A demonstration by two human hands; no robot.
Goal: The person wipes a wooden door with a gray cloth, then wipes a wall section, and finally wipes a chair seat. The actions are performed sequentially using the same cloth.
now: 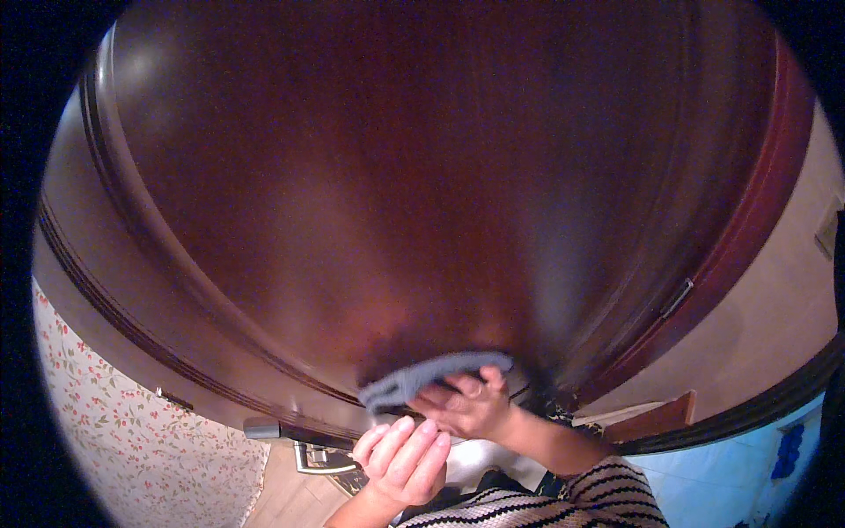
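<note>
A dark reddish-brown wooden door (422,165) with moulded edges fills most of the view. My right hand (462,406) presses a grey-blue cloth (439,377) against the lower part of the door panel, its fingers bent over the cloth. Just left of it and a little nearer to me, my left hand (406,459) is raised with its fingers curled together; whether it grips anything is not visible. A metal lever handle (323,468) shows at the door's lower left, near my left hand.
Wallpaper with small red flowers (145,429) covers the wall at the left. A hinge (677,298) sits on the door's right edge. A beige wall (746,343) and a bright blue area (733,455) lie to the right, with light flooring (290,492) at the lower left.
</note>
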